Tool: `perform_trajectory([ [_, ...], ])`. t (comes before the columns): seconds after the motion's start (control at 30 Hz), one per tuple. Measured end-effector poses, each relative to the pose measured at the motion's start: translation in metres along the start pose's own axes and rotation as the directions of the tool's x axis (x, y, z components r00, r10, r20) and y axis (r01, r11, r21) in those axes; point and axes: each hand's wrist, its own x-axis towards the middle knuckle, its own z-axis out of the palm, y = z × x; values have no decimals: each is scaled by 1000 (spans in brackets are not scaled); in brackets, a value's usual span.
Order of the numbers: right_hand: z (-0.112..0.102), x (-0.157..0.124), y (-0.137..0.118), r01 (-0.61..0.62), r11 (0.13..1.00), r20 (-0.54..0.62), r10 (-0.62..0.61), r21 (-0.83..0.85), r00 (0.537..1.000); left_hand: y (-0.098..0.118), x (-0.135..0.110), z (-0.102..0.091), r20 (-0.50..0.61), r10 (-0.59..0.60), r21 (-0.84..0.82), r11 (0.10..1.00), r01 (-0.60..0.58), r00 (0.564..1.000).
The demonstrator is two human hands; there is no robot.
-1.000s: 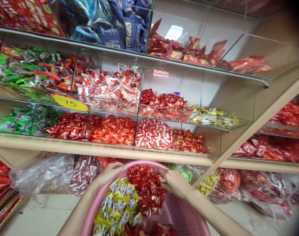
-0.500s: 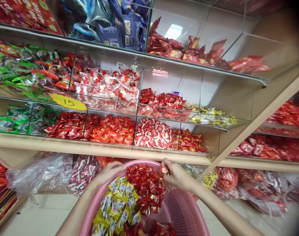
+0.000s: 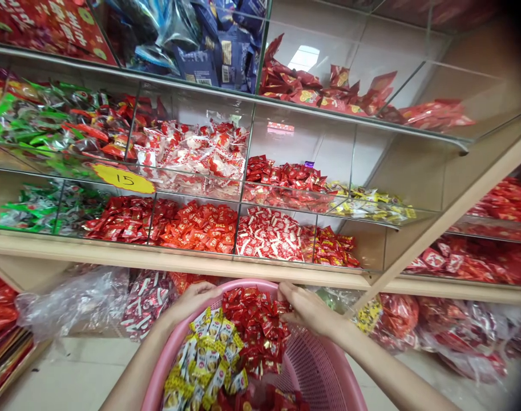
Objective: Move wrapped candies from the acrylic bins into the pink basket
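Note:
A pink plastic basket (image 3: 315, 371) sits at the bottom centre, holding a heap of red-wrapped candies (image 3: 255, 328) and yellow-wrapped candies (image 3: 209, 359). My left hand (image 3: 192, 301) grips the basket's far rim on the left, fingers curled over it. At the far edge of the red heap, my right hand (image 3: 305, 308) has its fingers bent into the red candies and closed on some of them.
Glass-fronted shelf bins (image 3: 243, 188) rise in tiers ahead, filled with red, orange, white, green and yellow sweets. A yellow price tag reading 15 (image 3: 122, 178) hangs on the left. Clear bags of sweets (image 3: 76, 299) lie under the wooden shelf (image 3: 178, 260).
My right hand lifted a red candy to the basket's far rim, then dropped back onto the red heap. The left hand stayed on the rim.

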Motion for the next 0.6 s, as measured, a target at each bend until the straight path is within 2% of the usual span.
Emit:
perform_trajectory([
  [0.3, 1, 11, 2, 33, 999, 14, -34, 27, 999, -1, 2, 0, -13, 9, 14, 1000, -9, 1000],
  [0.6, 9, 17, -4, 6, 999, -91, -9, -40, 996, -3, 1, 0, -12, 15, 2, 1000, -15, 1000],
])
